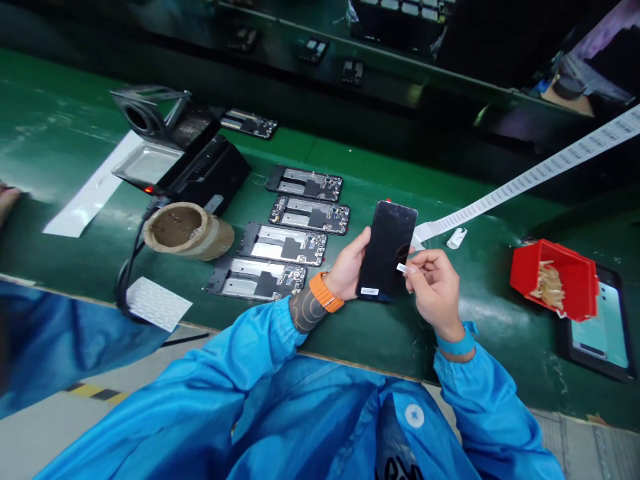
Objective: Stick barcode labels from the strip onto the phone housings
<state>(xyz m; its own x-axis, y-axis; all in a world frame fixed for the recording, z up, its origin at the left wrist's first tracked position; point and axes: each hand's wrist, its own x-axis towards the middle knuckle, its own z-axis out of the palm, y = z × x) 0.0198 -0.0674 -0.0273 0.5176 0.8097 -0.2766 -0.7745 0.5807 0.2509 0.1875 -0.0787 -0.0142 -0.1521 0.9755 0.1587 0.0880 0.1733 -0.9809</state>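
A dark phone screen [386, 250] is gripped along its left edge by my left hand [349, 265], above the green workbench. One small white label [369, 291] sits on its lower left corner. My right hand [434, 285] is beside the screen's right edge, pinching another small white label [402, 268] between thumb and fingertips. Behind the screen, a long strip of printed labels [500, 195] runs up to the right. To the left of my left hand lie several opened phone frames [284, 244] with circuit boards showing.
A soldering station [185, 157] stands at the left, behind a round cardboard tube [193, 231]. On the right, a red bin [555, 279] sits beside a black tray [620, 327]. A crumpled white scrap [457, 238] lies near the strip. Part of another person's hand [7, 200] shows far left.
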